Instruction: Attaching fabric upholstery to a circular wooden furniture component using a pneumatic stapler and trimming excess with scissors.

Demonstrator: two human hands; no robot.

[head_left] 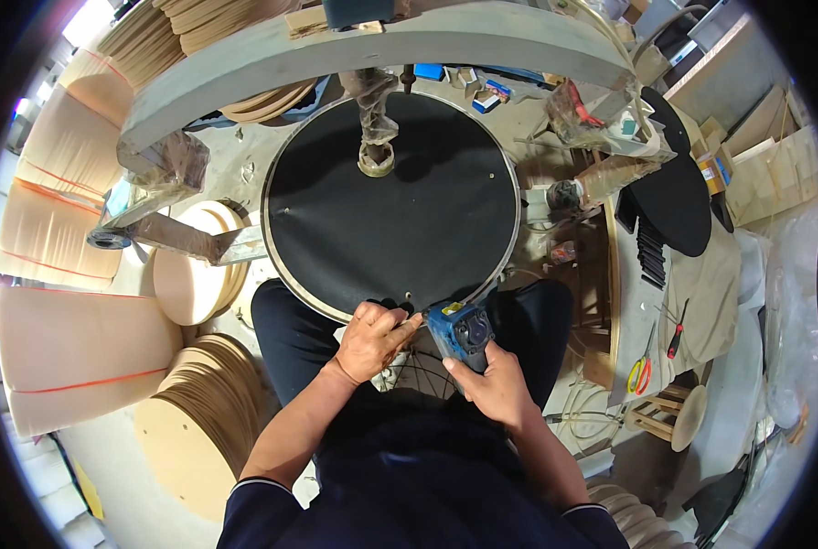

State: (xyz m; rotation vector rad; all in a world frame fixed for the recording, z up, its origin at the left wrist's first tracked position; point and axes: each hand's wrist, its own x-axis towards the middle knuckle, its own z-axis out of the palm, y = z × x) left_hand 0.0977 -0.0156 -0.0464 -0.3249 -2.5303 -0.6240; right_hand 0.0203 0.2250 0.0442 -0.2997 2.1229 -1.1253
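Observation:
In front of me lies a round panel covered in black material, with a pale rim and small fasteners near its edge. My left hand is at its near edge, fingers bent and pressed on the rim and black cover. The index finger reaches toward the nose of a blue and black hand-held power tool. My right hand is wrapped round that tool's handle, just right of my left hand. The tool's front end meets the panel's near edge; its exact contact is hidden.
A grey curved frame arches over the panel, with plastic-wrapped arms at both sides. Stacks of round wooden boards stand at left. On the right bench are yellow-handled scissors, a red-handled screwdriver and a black oval panel.

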